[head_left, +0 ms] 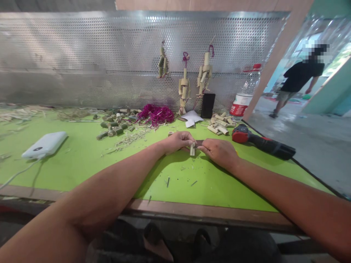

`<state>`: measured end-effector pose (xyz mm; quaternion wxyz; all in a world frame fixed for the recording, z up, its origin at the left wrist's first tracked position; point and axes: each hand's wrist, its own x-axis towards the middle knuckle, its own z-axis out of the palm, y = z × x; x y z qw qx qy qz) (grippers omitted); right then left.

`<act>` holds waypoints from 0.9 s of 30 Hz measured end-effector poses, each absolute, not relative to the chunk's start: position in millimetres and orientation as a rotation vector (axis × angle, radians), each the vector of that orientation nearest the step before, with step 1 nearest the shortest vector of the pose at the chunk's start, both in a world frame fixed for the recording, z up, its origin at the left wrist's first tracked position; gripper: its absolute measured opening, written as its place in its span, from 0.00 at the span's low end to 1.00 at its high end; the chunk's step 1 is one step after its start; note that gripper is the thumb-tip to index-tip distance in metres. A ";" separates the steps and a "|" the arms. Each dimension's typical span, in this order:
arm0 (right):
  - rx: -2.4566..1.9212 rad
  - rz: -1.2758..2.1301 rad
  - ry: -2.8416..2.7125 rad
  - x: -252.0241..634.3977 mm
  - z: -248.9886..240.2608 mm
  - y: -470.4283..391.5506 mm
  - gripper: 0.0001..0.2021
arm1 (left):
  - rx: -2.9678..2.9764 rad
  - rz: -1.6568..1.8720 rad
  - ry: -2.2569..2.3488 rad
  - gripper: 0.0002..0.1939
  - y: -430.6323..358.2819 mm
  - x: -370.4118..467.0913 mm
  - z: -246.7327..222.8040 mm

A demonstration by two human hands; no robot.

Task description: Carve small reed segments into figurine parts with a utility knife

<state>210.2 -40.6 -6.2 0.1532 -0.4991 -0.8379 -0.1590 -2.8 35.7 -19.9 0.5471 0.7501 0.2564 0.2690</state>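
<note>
A small pale bamboo piece (192, 149) stands between my hands over the green tabletop (175, 190). My left hand (179, 141) pinches its upper end with closed fingers. On the right, my right hand (221, 152) is wrapped round a dark flat blade-like tool (200, 143), which reaches toward the bamboo piece. The far end of the tool is hidden behind my left fingers. Small dark slivers and crumbs lie on the green surface below my hands.
A red-black power tool (263, 143) lies right. Bamboo pieces (219, 124), purple string (155, 115) and a black phone (207, 105) sit behind. A white power bank (45, 145) is left. Bamboo figures (184, 87) hang on the perforated panel (123, 65). A person (303, 76) walks at right.
</note>
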 end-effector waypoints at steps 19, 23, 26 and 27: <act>-1.377 -0.503 -2.337 211.9 -8.7 -43.4 0.24 | 1.727 0.652 0.620 0.10 37.7 -1.9 -22.7; -1.414 -0.509 -2.336 209.4 -7.0 -42.8 0.25 | 1.731 0.654 0.614 0.10 37.6 -0.7 -22.8; -1.415 -0.484 -2.375 208.9 -5.9 -42.0 0.25 | 1.747 0.651 0.636 0.10 36.8 -0.5 -21.9; -1.414 -0.467 -2.393 208.9 -5.8 -41.6 0.25 | 1.752 0.648 0.642 0.11 36.4 -0.5 -21.4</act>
